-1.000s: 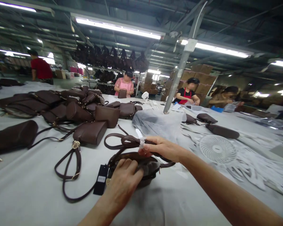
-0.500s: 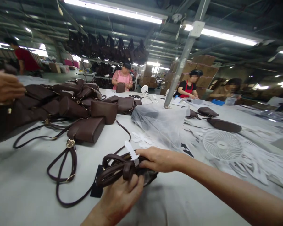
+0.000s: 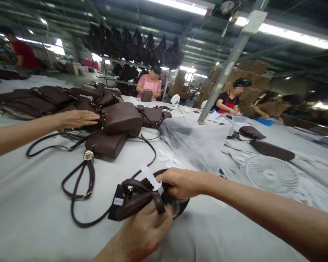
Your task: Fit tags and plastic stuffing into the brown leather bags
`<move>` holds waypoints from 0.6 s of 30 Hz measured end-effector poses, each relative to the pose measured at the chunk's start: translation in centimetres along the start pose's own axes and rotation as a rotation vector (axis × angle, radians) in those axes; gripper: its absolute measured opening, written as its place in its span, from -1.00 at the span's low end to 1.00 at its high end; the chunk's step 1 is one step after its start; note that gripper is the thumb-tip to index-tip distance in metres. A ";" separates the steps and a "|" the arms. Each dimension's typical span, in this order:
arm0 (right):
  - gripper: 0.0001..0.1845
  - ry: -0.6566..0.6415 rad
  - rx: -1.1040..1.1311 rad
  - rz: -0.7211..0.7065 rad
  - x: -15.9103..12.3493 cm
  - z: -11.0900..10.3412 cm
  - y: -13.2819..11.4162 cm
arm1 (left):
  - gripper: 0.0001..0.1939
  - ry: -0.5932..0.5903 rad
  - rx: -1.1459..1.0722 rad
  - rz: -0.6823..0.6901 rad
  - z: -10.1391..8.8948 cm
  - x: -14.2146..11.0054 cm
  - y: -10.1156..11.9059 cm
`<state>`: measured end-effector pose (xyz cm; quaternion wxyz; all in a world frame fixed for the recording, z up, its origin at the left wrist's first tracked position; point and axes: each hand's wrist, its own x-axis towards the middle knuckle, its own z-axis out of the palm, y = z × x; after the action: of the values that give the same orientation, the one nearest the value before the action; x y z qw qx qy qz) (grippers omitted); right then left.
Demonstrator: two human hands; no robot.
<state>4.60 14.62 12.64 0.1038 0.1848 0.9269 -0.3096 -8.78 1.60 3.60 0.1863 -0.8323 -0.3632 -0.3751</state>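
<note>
In front of me on the white table lies a small dark brown handbag [image 3: 183, 208], its mouth facing up. My right hand [image 3: 183, 182] is closed on a folded brown strap [image 3: 136, 206], which has a notched white strip [image 3: 150, 177] wrapped around it. The strap sits at the bag's mouth. With curled fingers, my left hand [image 3: 146, 230] grips the bag's near rim; its fingertips are partly hidden behind a strap loop. A black tag [image 3: 117, 202] with a white label hangs at the bag's left side.
Brown handbags [image 3: 123, 118] are piled at the left, where another person's hand [image 3: 80, 118] reaches in. Clear plastic bags [image 3: 196, 140] lie ahead beside a metal post [image 3: 226, 69]. At the right are a white fan [image 3: 272, 174] and white strips. Several people work across the table.
My right hand has lowered the bundled strap to the bag's mouth, and the white strip now sticks up from it. Another person's hand has reached onto the bag pile, where a bag has tilted.
</note>
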 end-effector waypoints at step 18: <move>-0.77 -0.218 -0.424 0.272 0.7 -0.1 -3.0 | -0.71 -0.038 -0.014 0.004 -0.6 -0.2 0.1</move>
<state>2.74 12.62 14.15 0.2800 0.2473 0.9211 -0.1099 -9.09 1.09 3.89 0.1745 -0.8411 -0.3626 -0.3614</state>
